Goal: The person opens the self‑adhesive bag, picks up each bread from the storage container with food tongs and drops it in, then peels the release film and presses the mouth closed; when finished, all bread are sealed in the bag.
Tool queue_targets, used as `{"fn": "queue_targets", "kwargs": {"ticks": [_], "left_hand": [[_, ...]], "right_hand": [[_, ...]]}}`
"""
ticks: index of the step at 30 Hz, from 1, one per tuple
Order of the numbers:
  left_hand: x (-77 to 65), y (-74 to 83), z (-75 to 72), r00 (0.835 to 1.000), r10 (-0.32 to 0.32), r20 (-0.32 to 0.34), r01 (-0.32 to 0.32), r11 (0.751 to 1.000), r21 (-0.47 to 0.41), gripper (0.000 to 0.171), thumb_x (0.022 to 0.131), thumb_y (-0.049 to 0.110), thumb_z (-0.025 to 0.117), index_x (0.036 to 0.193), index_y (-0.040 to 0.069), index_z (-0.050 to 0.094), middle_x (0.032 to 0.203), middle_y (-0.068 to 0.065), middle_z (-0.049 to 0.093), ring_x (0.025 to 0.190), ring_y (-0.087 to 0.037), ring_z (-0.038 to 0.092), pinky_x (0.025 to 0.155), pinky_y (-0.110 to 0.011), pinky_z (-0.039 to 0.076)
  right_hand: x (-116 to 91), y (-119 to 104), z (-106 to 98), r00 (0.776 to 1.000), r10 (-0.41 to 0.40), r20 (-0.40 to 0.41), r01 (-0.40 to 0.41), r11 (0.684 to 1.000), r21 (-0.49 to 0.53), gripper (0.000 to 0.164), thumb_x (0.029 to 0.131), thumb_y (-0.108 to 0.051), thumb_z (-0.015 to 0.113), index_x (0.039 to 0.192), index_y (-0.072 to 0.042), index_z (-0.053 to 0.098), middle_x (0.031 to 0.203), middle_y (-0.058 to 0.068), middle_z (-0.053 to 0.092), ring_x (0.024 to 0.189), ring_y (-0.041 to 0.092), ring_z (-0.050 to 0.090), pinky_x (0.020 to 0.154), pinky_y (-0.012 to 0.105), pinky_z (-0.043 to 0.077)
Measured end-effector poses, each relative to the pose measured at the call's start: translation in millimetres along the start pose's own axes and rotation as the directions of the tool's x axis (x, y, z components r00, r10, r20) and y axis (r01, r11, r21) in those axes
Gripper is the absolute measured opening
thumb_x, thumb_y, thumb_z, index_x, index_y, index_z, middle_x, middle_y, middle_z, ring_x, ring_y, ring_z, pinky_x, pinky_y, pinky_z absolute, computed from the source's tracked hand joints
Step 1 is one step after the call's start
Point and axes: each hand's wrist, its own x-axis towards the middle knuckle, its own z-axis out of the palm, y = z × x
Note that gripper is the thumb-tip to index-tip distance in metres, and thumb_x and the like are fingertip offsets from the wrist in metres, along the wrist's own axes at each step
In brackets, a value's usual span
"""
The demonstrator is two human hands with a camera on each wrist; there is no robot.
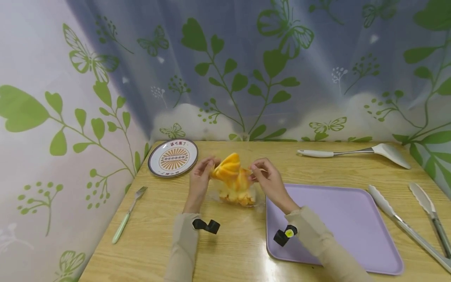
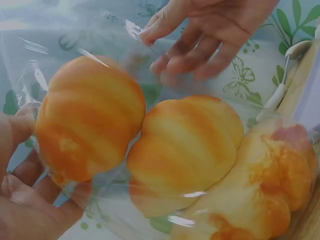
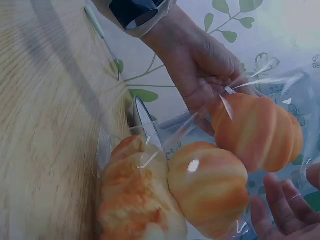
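A clear plastic bag (image 2: 181, 221) stands over the table in front of me, with bread rolls inside. The topmost roll (image 2: 92, 117) is round, ridged and golden. Below it lies a similar ridged roll (image 2: 187, 150), then a longer, browner bread (image 3: 137, 195) at the bottom, close to the tabletop. My left hand (image 1: 201, 180) grips the bag's left side by the top roll, thumb in front and fingers behind. Across from it, my right hand (image 1: 270, 180) pinches the bag's upper right edge between thumb and forefinger, its other fingers loosely bent.
A lilac tray (image 1: 331, 223) lies at the right, under my right forearm. Metal tongs (image 1: 405, 223) rest beyond it, and a white-handled spatula (image 1: 352, 152) lies behind. At the left are a patterned plate (image 1: 160, 169) and a green-handled fork (image 1: 127, 217). A printed curtain (image 1: 232, 98) closes the back.
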Motion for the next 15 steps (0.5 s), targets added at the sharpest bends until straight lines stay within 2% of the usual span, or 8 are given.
{"fn": "queue_targets", "kwargs": {"ticks": [3, 5, 12, 15], "left_hand": [[-0.7, 0.6, 0.9, 1.0, 0.027, -0.014, -0.027, 1.0, -0.001, 0.023, 0.1, 0.008, 0.053, 0.099, 0.026, 0.068, 0.088, 0.015, 0.073, 0.085, -0.002, 0.067, 0.076, -0.015, 0.052], [-0.9, 1.2, 0.8, 0.998, 0.047, -0.028, -0.047, 0.999, 0.002, 0.02, 0.1, 0.01, 0.053, 0.097, 0.025, 0.066, 0.087, 0.014, 0.072, 0.081, -0.002, 0.066, 0.074, -0.016, 0.052], [-0.5, 4.9, -1.5, 0.99, 0.13, -0.051, -0.132, 0.991, -0.028, 0.017, 0.1, 0.011, 0.054, 0.094, 0.024, 0.064, 0.086, 0.011, 0.07, 0.081, -0.003, 0.067, 0.079, -0.019, 0.055], [0.1, 5.7, -2.9, 0.991, 0.122, -0.051, -0.122, 0.992, 0.002, 0.018, 0.1, 0.006, 0.053, 0.099, 0.019, 0.066, 0.086, 0.012, 0.071, 0.081, -0.003, 0.067, 0.076, -0.017, 0.054]], "right_hand": [[0.9, -0.2, 3.6, 1.0, -0.014, 0.01, 0.014, 1.0, 0.013, 0.021, 0.103, -0.012, 0.049, 0.111, 0.008, 0.05, 0.111, 0.025, 0.055, 0.094, 0.017, 0.066, 0.087, 0.037, 0.057], [1.1, -0.2, 5.2, 1.0, -0.024, 0.019, 0.024, 0.999, 0.032, 0.02, 0.103, -0.011, 0.048, 0.11, 0.008, 0.049, 0.113, 0.026, 0.053, 0.098, 0.016, 0.065, 0.091, 0.036, 0.056], [0.3, 2.4, 5.5, 0.995, -0.066, 0.069, 0.056, 0.988, 0.142, 0.025, 0.104, -0.014, 0.046, 0.112, 0.01, 0.043, 0.113, 0.01, 0.052, 0.108, 0.009, 0.063, 0.102, 0.036, 0.05], [0.5, 3.7, 3.2, 0.997, -0.062, 0.049, 0.055, 0.988, 0.141, 0.024, 0.104, -0.012, 0.046, 0.112, 0.011, 0.043, 0.11, 0.007, 0.054, 0.103, 0.007, 0.064, 0.099, 0.031, 0.052]]}}
